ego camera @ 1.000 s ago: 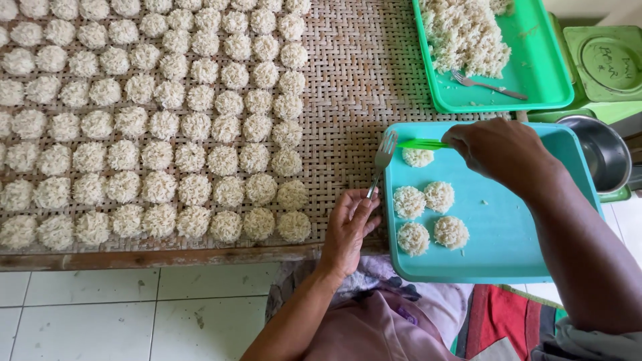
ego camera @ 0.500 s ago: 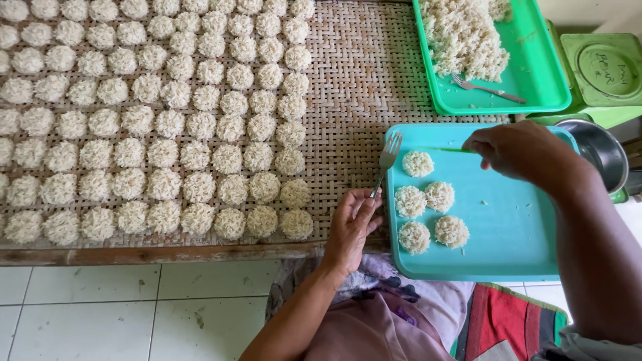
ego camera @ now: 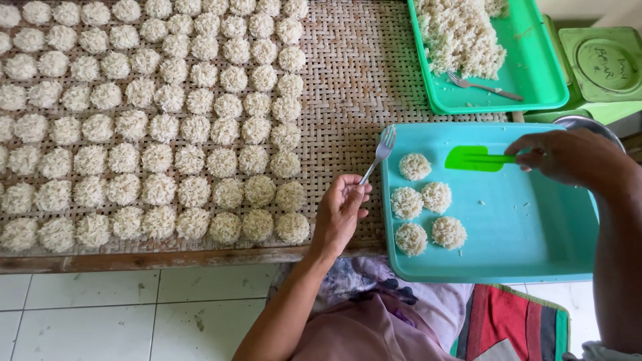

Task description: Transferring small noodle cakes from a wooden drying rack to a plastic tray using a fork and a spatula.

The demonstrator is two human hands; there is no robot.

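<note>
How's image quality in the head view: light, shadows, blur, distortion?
Head view: soft, even daylight, no harsh glare. Faint shadows fall under the left hand with its fork and the right hand holding the green spatula. The rice rounds on the turquoise tray are sharp, with no visible motion blur. The woven mat rows bow slightly at the edges, a mild wide-angle effect.

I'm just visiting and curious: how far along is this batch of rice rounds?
Mostly laid out: many rice rounds fill the woven mat. In hand: the left hand holds a fork, the right hand a green spatula, over five rounds on the blue tray. Left: loose rice on the green tray.
</note>
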